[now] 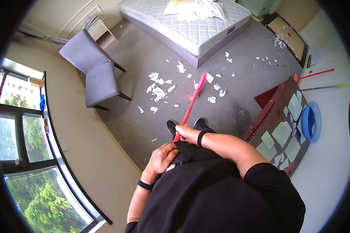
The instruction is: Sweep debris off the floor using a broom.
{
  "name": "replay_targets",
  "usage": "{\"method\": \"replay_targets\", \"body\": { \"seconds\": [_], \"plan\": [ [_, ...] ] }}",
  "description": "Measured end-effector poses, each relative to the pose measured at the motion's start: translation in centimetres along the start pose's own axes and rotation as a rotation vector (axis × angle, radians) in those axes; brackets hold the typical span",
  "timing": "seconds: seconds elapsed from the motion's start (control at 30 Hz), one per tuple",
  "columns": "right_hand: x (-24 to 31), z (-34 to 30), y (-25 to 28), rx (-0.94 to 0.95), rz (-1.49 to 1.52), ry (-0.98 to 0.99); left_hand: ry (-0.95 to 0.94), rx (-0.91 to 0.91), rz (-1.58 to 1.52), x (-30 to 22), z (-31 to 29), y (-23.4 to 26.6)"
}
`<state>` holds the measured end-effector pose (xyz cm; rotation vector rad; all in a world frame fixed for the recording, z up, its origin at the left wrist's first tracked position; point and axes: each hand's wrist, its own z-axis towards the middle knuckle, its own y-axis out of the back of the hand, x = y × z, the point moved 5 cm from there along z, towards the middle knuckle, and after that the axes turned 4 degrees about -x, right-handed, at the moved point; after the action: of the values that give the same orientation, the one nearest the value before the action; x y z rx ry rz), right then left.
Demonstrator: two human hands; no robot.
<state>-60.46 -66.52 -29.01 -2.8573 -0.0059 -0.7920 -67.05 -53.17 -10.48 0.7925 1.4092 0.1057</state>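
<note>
A red broom (pixel 190 106) slants from my waist down to the grey carpet, its pink head among several torn white paper scraps (pixel 158 92). My right hand (pixel 187 132) is wrapped around the upper part of the handle. My left hand (pixel 161 158) grips the top end of the handle lower down against my black clothes. Both wrists wear black bands. My black shoes (pixel 172 126) show just behind the handle.
A grey chair (pixel 95 70) stands by the left wall. A bare mattress (pixel 194 23) with crumpled sheets lies at the back. A dark red cabinet (pixel 280 124) with paper squares stands right, a blue basin (pixel 311 122) beside it. Windows fill the left.
</note>
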Motion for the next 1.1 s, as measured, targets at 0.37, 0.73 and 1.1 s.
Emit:
{"method": "replay_targets", "body": {
  "seconds": [0.37,0.73,1.1],
  "plan": [
    [1.5,-1.6,0.8,-0.018,0.082,0.076,0.106,-0.021,-0.086,-0.1,-0.1,0.5],
    [2.0,-2.9,-3.8,0.322,0.103,0.01,-0.065,-0.129,0.128,-4.2,0.2,2.8],
    [1.4,-3.4,-2.3,0.141,-0.011,-0.052,0.021,-0.181,0.014,-1.9,-0.9,1.7]
  ]
}}
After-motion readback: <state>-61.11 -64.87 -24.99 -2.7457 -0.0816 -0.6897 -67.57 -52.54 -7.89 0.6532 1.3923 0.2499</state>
